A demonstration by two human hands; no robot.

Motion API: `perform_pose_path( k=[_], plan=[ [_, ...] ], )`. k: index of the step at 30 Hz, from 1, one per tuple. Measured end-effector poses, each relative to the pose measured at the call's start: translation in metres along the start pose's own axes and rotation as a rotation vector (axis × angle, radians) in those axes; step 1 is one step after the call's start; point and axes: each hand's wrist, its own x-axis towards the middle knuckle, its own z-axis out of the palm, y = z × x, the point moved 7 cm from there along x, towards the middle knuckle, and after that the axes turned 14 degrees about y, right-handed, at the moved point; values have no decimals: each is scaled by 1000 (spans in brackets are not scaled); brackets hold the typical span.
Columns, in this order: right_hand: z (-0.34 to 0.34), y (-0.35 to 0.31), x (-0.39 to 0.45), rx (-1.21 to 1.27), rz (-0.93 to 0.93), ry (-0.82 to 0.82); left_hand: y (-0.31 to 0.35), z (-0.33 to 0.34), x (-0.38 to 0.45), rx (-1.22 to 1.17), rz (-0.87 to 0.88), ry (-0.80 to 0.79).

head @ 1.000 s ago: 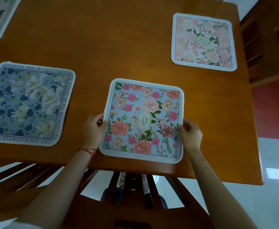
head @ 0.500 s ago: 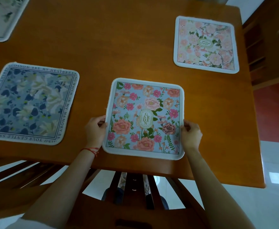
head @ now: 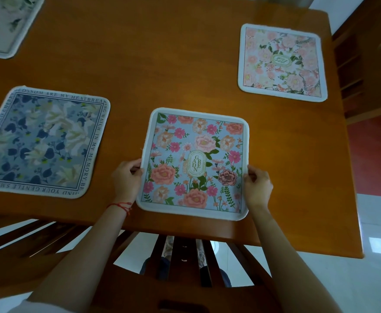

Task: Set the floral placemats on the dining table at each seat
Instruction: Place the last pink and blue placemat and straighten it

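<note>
A: Looking from the dining table (head: 162, 64) down to the garden placemat (head: 195, 162), you've slid it slightly up from the near edge since a second ago.

B: And your grip?

A: Your left hand (head: 126, 180) and right hand (head: 257, 186) pinch its side edges; it lies flat, nearly placed.

Red string bracelet (head: 119, 205); left wrist
</note>
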Motion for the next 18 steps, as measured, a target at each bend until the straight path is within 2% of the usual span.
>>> perform_pose_path(
  k=[18],
  plan=[
    [3, -6, -1, 22, -16, -8, -5, -4, 7, 17, 6, -3]
  ],
)
